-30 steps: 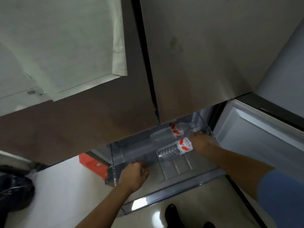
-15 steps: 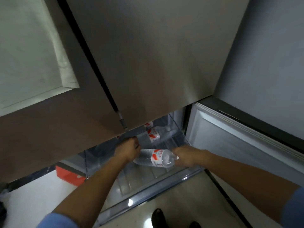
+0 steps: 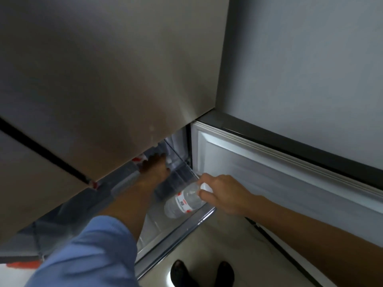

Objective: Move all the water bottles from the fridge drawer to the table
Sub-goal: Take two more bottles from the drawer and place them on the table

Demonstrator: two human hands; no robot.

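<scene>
Clear plastic water bottle [image 3: 185, 201] with a red and white label hangs tilted, cap end up, over the near right corner of the fridge drawer [image 3: 199, 219]. The right hand [image 3: 222, 193] grips it near the cap with curled fingers. The left hand [image 3: 155, 168] reaches deep into the back of the drawer, arm stretched out, blue sleeve [image 3: 89, 251] pushed up. It rests by another bottle [image 3: 138, 160], of which only a bit of red label shows. I cannot tell if this hand is gripping it. The big grey fridge door [image 3: 114, 79] hangs low over the drawer and hides most of the inside. A smaller open door [image 3: 269, 172] stands just right of the drawer. Two dark shoes [image 3: 202, 273] stand on the shiny floor [image 3: 217, 241] in front.
</scene>
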